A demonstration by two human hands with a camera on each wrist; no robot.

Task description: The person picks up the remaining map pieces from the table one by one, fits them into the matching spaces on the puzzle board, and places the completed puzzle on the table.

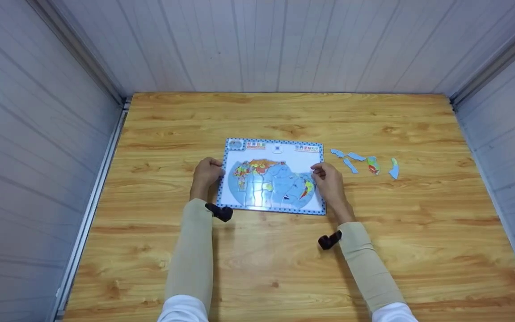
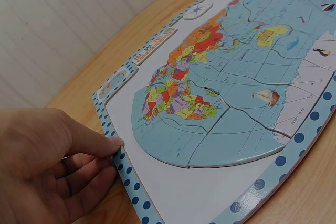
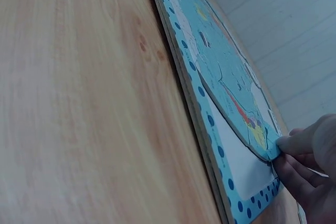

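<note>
While my left hand (image 1: 207, 174) holds the left edge of the world-map puzzle board (image 1: 302, 160), thumb on the dotted blue border (image 2: 128, 174) and the other fingers curled beside it, my right hand (image 1: 330, 182) works at the opposite edge. There, thumb and fingertips pinch a light-blue jigsaw piece (image 3: 273, 148) at the right rim of the oval map (image 1: 271, 185); whether it is fully seated I cannot tell. The board lies flat on the wood-grain table (image 1: 275, 264), in front of me and between my hands. Africa and Europe show toward the map's left, Australia near the middle and South America toward the right, with a printed sailboat (image 2: 266, 97) and a penguin (image 2: 321, 52) along the lower part. White backing shows in the upper right of the oval. Along the top of the board sit a small map inset (image 1: 235, 144), a compass emblem (image 1: 277, 148) and two coloured title strips, the left one (image 1: 255, 146) beside the inset and the right one (image 1: 306, 148) near the corner. Just beyond the right edge lie loose puzzle pieces: three mostly blue ones (image 1: 356, 156) near one another, a green-and-red one (image 1: 373, 165) beside them, and a curved blue-and-green one (image 1: 394, 169) farthest right.
</note>
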